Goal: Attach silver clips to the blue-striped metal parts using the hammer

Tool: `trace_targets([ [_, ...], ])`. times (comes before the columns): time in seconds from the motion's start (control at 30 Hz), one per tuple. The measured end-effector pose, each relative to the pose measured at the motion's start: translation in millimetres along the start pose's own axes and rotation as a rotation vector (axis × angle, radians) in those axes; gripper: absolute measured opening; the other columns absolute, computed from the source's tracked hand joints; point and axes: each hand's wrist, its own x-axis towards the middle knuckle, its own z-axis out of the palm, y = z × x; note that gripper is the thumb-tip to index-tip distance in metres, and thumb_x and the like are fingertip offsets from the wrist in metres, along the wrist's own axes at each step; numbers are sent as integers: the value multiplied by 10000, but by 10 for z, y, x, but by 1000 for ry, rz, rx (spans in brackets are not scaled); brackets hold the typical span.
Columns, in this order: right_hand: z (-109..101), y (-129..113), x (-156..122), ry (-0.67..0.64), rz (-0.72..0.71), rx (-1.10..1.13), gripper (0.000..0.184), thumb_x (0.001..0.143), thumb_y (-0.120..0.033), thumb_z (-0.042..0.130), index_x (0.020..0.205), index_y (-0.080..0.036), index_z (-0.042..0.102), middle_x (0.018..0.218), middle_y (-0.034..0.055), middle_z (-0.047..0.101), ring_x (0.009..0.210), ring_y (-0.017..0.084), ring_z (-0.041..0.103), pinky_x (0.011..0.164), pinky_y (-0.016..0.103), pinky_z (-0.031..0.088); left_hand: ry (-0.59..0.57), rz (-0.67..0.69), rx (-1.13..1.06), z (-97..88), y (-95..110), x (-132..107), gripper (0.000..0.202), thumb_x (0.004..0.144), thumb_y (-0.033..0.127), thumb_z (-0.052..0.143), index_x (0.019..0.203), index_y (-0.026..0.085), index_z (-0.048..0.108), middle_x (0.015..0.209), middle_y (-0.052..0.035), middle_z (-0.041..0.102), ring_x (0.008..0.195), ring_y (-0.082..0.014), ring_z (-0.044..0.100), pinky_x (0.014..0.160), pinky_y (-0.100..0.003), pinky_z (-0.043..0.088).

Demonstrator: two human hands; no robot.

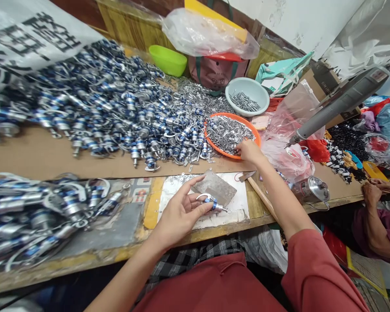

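Observation:
My left hand (pixel 182 211) holds a blue-and-silver metal fitting (pixel 212 201) between thumb and fingers, above the front of the bench. The fitting has a curved pale lever on one side and a small ring at its tip. Under it lies a grey metal block (pixel 219 186) on a white sheet (pixel 232 214). My right hand (pixel 249 151) reaches into an orange basin (pixel 256 132) of small metal pieces (pixel 229 132). Its fingers are drawn together at the pieces; what they pinch is hidden. A hammer (pixel 261 197) lies below my right forearm.
A large heap of similar fittings (pixel 117 99) covers the back left; more fittings (pixel 45 216) lie front left. Behind stand a pale blue bowl (pixel 261 89) of pins and a green bowl (pixel 169 60). An electric screwdriver (pixel 341 104) hangs at right, near a lidded jar (pixel 312 190) and another person's hands (pixel 373 190).

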Motion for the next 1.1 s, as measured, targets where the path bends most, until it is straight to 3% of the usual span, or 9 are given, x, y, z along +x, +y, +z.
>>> trace_targets([
  [0.13, 37, -32, 82, -33, -11, -12, 350, 651, -62, 622, 986, -158, 659, 905, 109, 675, 894, 255, 602, 768, 298, 447, -47, -52, 23, -23, 8, 25, 794, 620, 310, 726, 1287, 184, 313, 714, -7, 625, 688, -188, 661, 619, -303, 550],
  [0.27, 92, 43, 69, -28, 5, 31, 290, 727, -149, 593, 1012, -165, 646, 890, 78, 675, 860, 215, 611, 753, 273, 460, -40, -92, -57, -48, -38, 45, 863, 595, 296, 746, 1305, 189, 266, 721, -16, 644, 692, -206, 671, 639, -343, 560],
  [0.43, 151, 50, -9, 56, 26, 62, 280, 739, -91, 549, 978, -170, 671, 1011, 89, 649, 964, 223, 579, 849, 300, 431, -15, -91, -103, -66, -80, 52, 897, 559, 262, 772, 1300, 176, 274, 725, -16, 656, 701, -211, 676, 684, -374, 560],
  [0.67, 226, 170, -36, 168, 94, 168, 191, 787, -157, 540, 917, -184, 678, 868, 34, 682, 844, 183, 611, 786, 288, 465, -9, -65, -87, -84, -106, 65, 886, 567, 249, 769, 1303, 162, 284, 712, -12, 652, 700, -199, 673, 685, -347, 557],
  [0.8, 167, 171, -124, 225, 52, 217, 174, 803, -160, 531, 878, -171, 687, 858, 45, 683, 813, 187, 608, 763, 292, 462, -28, -71, -79, -97, -100, 66, 842, 569, 252, 769, 1283, 148, 335, 717, -15, 653, 706, -191, 669, 685, -326, 558],
  [0.97, -2, -155, -446, 285, -59, 264, 177, 838, -152, 501, 876, -137, 674, 911, 74, 663, 869, 174, 579, 790, 270, 422, 2, -85, -43, -104, -98, 63, 821, 544, 243, 780, 1264, 138, 400, 723, -5, 651, 705, -160, 656, 663, -255, 555],
  [1.03, -40, -382, -682, 257, -129, 297, 142, 839, -181, 522, 843, -156, 661, 859, 41, 660, 807, 141, 576, 743, 238, 420, 5, -85, -27, -107, -102, 58, 813, 550, 245, 776, 1267, 142, 407, 734, -7, 657, 713, -156, 651, 662, -248, 555],
  [1.1, -60, -621, -946, 148, -258, 360, 120, 838, -209, 533, 785, -168, 633, 768, 5, 635, 714, 116, 558, 662, 216, 407, 5, -71, -17, -109, -111, 54, 782, 565, 247, 766, 1262, 146, 426, 731, -3, 658, 715, -149, 645, 677, -249, 557],
])
